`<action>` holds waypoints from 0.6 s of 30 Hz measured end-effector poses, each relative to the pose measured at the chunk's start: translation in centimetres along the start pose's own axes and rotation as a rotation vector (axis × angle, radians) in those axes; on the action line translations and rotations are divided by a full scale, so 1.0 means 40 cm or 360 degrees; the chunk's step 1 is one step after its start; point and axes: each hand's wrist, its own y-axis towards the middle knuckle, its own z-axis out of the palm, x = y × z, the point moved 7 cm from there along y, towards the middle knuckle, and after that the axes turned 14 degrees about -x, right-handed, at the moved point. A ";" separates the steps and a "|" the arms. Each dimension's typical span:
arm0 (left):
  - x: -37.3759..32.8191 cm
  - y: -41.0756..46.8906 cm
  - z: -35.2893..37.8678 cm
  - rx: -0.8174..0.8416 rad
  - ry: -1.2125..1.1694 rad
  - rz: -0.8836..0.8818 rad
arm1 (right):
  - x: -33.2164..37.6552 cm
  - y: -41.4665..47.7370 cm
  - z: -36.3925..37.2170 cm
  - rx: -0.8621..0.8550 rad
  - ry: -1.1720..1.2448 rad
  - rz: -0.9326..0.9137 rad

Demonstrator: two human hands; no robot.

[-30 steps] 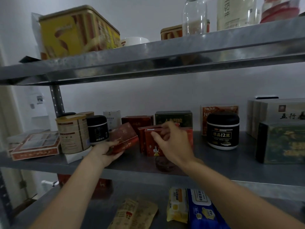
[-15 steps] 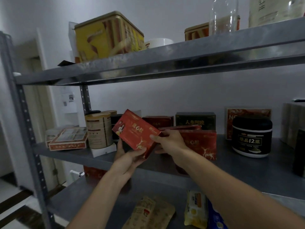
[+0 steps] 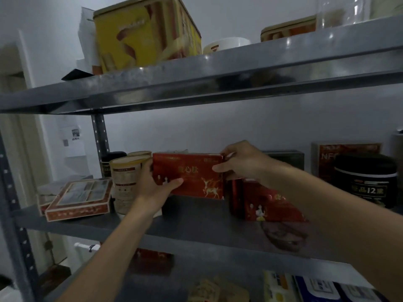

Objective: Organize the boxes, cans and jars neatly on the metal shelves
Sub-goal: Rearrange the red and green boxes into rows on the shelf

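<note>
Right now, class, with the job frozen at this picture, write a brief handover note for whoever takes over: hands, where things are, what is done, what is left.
Left hand grips the left end of the red deer box; right hand pinches its upper right corner.
That box is upright, low over the middle shelf, beside the beige cans; whether it rests there is unclear.
A second red box stands askew to its right; the black jar sits further right.
Done: deer box lined up beside the cans.
Left: release it, then probably square up the second red box.

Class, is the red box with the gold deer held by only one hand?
No, left hand and right hand both grip the red deer-printed box.
</note>
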 end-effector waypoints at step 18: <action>0.046 0.156 0.230 0.0018 -0.0099 0.0092 | -0.061 0.231 -0.089 -0.0363 -0.0269 0.0096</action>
